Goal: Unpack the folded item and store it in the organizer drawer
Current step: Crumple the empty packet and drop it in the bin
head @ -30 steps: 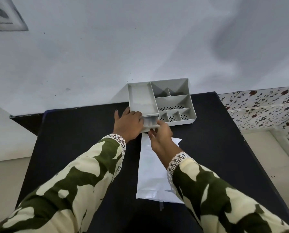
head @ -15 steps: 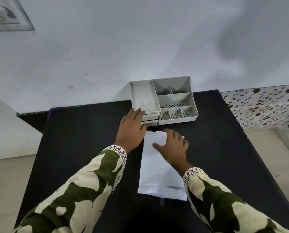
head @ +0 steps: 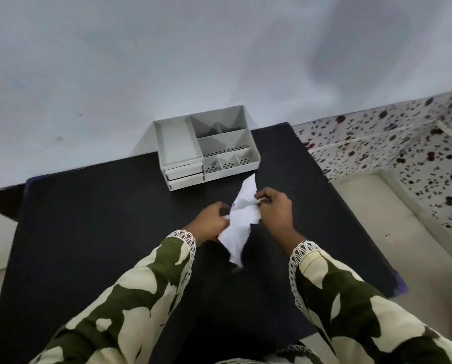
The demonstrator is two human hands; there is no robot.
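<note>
A white plastic bag is lifted off the table and crumpled between both hands. My left hand grips its left side. My right hand pinches its upper right part. The grey organizer stands at the back of the black table against the wall, with open compartments on top. Its two small drawers at the front left are pushed in. Whatever the bag holds is not visible.
The black table stretches wide on the left and in front of the organizer. Its right edge runs beside a speckled tiled ledge and a pale floor. A plain grey wall rises behind the organizer.
Both hands left the organizer's drawer, which is now pushed in. The white bag, flat on the table before, has been picked up and bunched between both hands.
</note>
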